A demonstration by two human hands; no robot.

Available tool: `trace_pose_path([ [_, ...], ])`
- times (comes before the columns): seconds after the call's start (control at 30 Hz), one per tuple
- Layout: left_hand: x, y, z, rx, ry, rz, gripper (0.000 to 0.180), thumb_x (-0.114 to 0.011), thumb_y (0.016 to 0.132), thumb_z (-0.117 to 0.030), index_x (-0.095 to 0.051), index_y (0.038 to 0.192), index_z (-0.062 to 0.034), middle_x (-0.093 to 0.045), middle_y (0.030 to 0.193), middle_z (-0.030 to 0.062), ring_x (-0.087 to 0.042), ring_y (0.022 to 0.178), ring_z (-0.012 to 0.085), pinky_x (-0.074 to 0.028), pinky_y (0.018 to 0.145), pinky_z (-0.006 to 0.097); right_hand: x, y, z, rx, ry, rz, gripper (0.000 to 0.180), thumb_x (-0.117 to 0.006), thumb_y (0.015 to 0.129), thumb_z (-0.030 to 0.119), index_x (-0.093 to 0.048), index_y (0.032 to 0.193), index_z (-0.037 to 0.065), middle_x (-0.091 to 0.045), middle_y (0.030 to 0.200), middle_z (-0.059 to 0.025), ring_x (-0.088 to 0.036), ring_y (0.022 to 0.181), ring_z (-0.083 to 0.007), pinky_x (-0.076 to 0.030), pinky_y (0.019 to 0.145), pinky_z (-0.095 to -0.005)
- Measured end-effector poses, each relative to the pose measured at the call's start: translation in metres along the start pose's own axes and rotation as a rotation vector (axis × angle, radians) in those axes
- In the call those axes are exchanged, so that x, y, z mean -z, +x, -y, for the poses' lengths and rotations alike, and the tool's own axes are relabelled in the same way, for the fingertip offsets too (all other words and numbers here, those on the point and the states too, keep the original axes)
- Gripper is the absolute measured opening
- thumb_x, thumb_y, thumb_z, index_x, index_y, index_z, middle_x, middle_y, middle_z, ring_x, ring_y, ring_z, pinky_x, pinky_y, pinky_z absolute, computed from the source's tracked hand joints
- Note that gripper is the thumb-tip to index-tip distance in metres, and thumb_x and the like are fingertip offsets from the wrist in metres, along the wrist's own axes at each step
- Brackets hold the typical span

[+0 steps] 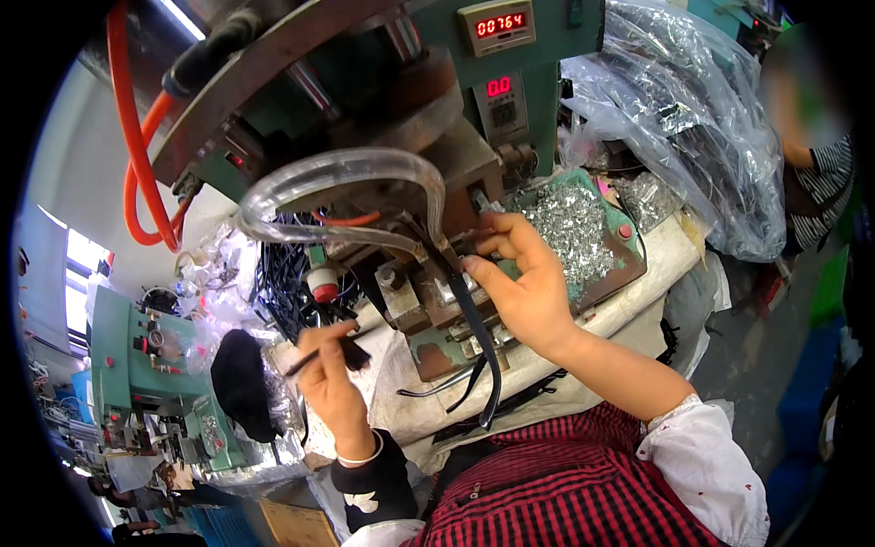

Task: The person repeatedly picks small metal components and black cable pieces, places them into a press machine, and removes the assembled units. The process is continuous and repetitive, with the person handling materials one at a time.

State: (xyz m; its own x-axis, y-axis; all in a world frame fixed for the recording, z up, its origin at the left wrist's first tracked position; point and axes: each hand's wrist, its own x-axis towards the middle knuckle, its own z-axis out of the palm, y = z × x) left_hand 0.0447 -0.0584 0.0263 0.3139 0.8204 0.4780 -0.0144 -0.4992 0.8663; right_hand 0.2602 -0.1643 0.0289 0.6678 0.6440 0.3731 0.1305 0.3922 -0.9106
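Observation:
My right hand (533, 292) reaches in to the die of a green bench press (437, 118). Its thumb and forefinger close at the upper end of a black eyeglass temple (478, 333), which hangs down with its curved tip toward me. The pinch itself is partly hidden. More thin dark temples (428, 390) stick out beside that one, at the front of the press base. To the left, my left hand (333, 387) is closed around a slim dark piece like another temple (303, 363); slight blur hides its details.
A clear tube (346, 164) loops before the press. Small silver metal parts (574, 228) fill a tray with a red button (624, 232) at right. Black temples (292, 273) are heaped at left, near a red-capped button (323, 287). Plastic sheeting (693, 118) bulges at back right, beside another person's arm (798, 156).

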Motion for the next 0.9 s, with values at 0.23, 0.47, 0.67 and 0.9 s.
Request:
trace_pose_path([
  [0.23, -0.042, 0.051, -0.077, -0.399, -0.058, -0.12, 0.013, -0.055, 0.101, -0.004, -0.062, 0.102, 0.0059, -0.071, 0.094, 0.0177, -0.068, 0.066, 0.0195, -0.052, 0.059, 0.025, -0.012, -0.004, 0.025, -0.099, 0.099, 0.056, 0.046, -0.064, 0.088, -0.004, -0.05, 0.132, -0.002, -0.066, 0.106, -0.0124, -0.063, 0.101, -0.0161, -0.048, 0.092, -0.0297],
  [0.47, -0.05, 0.006, -0.065, -0.831, 0.281, 0.312, 0.015, -0.076, 0.079, -0.001, -0.073, 0.094, -0.0033, -0.074, 0.091, 0.0129, -0.073, 0.078, 0.0236, -0.055, 0.062, 0.029, 0.066, -0.001, 0.024, 0.287, -0.827, 0.137, 0.036, -0.072, 0.082, 0.01, -0.066, 0.117, 0.007, -0.059, 0.125, -0.0208, -0.054, 0.124, -0.0367, -0.046, 0.101, -0.047],
  [0.67, -0.079, 0.004, -0.053, -1.07, 0.433, 0.371, 0.021, -0.082, 0.076, -0.009, -0.072, 0.093, -0.004, -0.073, 0.095, 0.0097, -0.056, 0.058, 0.0106, -0.041, 0.049, 0.023, 0.124, 0.005, -0.041, 0.317, -1.241, -0.062, 0.016, -0.075, 0.077, 0.012, -0.069, 0.091, 0.007, -0.064, 0.117, -0.0169, -0.055, 0.12, -0.0389, -0.047, 0.096, -0.0475],
  [0.9, -0.079, 0.01, -0.049, -1.077, 0.407, 0.385, 0.023, -0.083, 0.074, -0.009, -0.071, 0.094, -0.0048, -0.074, 0.096, 0.0116, -0.058, 0.053, 0.0119, -0.039, 0.045, 0.025, 0.114, 0.009, -0.041, 0.367, -1.09, -0.057, 0.015, -0.074, 0.074, 0.009, -0.066, 0.086, 0.007, -0.064, 0.112, -0.013, -0.058, 0.113, -0.0367, -0.048, 0.092, -0.0456],
])
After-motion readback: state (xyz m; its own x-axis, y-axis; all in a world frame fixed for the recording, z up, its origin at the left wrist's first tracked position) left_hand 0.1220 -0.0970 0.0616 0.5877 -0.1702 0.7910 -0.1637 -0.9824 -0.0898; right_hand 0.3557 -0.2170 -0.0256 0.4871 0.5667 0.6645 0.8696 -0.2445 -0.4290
